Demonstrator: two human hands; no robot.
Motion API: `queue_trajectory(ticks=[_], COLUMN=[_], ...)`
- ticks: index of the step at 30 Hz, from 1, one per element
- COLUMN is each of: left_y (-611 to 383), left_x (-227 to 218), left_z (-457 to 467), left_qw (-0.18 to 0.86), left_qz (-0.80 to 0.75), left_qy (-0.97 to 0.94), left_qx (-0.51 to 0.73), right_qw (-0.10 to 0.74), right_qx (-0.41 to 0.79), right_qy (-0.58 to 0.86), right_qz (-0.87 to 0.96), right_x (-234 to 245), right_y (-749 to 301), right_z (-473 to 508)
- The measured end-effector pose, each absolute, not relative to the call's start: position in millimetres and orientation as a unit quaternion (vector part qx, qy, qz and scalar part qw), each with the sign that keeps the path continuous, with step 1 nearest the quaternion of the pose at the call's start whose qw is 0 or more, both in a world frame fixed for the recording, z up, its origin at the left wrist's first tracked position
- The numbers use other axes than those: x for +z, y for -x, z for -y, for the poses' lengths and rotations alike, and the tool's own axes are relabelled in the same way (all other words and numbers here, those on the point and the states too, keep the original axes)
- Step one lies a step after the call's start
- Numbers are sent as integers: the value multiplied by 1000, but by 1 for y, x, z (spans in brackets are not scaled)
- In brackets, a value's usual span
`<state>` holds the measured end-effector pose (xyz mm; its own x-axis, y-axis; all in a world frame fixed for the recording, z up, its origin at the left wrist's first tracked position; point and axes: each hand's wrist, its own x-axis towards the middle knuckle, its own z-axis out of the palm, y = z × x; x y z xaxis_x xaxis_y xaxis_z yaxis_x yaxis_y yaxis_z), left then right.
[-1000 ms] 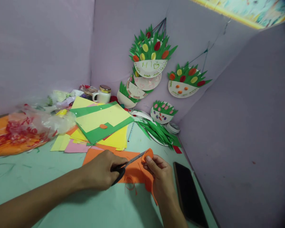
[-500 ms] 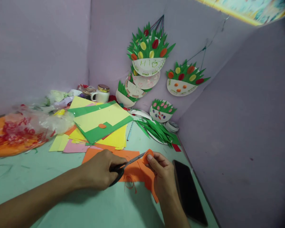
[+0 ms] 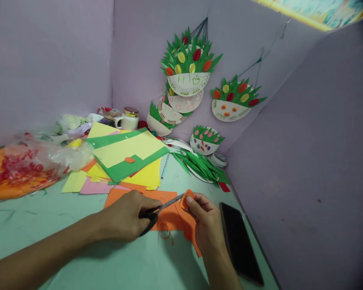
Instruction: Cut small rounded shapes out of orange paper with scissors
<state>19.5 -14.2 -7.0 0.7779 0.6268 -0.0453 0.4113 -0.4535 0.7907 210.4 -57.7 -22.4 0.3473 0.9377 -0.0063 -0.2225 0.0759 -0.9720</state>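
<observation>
In the head view, my left hand (image 3: 130, 217) is closed around the black handles of a pair of scissors (image 3: 168, 204). The blades point right and reach the edge of a small orange paper piece (image 3: 186, 199). My right hand (image 3: 205, 215) pinches that piece between thumb and fingers; its outline looks rounded. Below both hands, orange paper sheets (image 3: 169, 220) lie on the table, one with a curved cut edge. Thin orange paper trimmings (image 3: 167, 234) are scattered just in front of them. An orange paper oval (image 3: 129, 160) rests on the stacked green and yellow sheets.
A black phone (image 3: 240, 243) lies right of my right hand. Green paper strips (image 3: 199, 165) are piled on a plate behind. Coloured paper sheets (image 3: 130, 147), plastic bags (image 3: 45, 159) and a white mug (image 3: 128, 120) stand at the back left. Decorated half plates (image 3: 189, 82) hang on the wall.
Very little differs. The orange piece and the scissor tips have shifted very slightly; both hands keep their grips.
</observation>
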Motion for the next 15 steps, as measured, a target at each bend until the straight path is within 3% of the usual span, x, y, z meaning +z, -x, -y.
queue_trajectory(ticks=[15], left_y=[-18], left_x=[-3], left_z=[10], left_qw=[412], left_qz=[-308], left_qy=[-851], left_qx=[104], right_qw=[605], right_qx=[439], right_qy=[530], right_qz=[400], right_x=[-14], right_y=[-215], right_z=[58])
